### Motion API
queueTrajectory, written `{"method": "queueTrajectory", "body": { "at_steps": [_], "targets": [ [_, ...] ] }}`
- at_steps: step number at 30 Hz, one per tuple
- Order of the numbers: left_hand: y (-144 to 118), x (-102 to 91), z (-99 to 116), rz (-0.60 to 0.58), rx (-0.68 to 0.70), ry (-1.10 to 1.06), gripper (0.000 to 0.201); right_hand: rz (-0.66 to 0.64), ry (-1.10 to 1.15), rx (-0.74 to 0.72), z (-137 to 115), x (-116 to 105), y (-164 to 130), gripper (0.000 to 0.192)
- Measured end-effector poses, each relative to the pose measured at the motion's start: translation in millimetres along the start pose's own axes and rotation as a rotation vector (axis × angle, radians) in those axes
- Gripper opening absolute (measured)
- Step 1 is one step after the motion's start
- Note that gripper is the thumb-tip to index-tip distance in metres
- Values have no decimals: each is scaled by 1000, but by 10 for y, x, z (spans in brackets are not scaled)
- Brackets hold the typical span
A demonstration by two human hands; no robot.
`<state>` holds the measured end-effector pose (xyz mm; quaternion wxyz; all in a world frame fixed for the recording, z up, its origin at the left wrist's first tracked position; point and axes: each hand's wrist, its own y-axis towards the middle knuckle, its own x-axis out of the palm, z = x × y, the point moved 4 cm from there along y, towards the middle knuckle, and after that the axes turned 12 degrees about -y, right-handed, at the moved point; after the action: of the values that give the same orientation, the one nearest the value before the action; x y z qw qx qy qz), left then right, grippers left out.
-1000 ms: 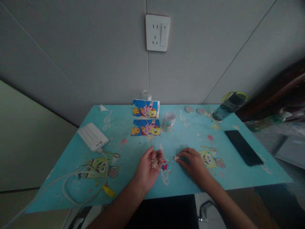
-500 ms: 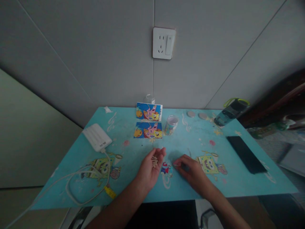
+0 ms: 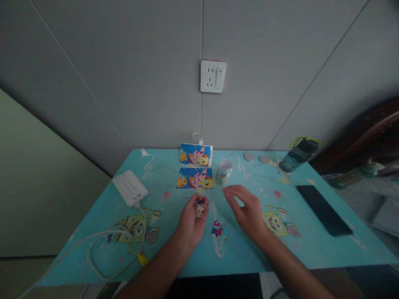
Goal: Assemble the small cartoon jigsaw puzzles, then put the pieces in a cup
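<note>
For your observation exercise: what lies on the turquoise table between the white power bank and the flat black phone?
In the head view, between white power bank and black phone: two cartoon picture cards, a small tin, and both hands, left, right.

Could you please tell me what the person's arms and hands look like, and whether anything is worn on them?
Both forearms are bare, with no sleeve in view. The left hand and right hand wear no gloves, and no ring or watch shows.
</note>
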<state>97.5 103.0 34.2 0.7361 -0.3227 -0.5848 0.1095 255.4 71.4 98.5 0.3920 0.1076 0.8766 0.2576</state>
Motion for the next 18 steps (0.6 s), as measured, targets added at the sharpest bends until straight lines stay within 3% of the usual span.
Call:
{"method": "queueTrajectory", "body": {
  "at_steps": [2,3,5,6,10,13,18],
  "targets": [
    [32,224,85,-49,17,14,31,232,-64,156,301,-38,96,25],
    [58,375,110,-84,26,24,29,262,-76,210,443,-1,148,42],
    [137,731,118,-167,53,49,27,211,-67,238,663,147,258,73],
    [189,919,96,-212,62,69,25,172,-53,241,739,231,304,79],
    [448,1520,-100,-366,94,174,27,123,-25,229,827,453,385,77],
    [639,1683,-249,-416,154,273,26,112,3,218,805,510,372,75],
    [819,1667,-348,-484,287,493,29,80,67,220,829,549,356,74]
  ]
}}
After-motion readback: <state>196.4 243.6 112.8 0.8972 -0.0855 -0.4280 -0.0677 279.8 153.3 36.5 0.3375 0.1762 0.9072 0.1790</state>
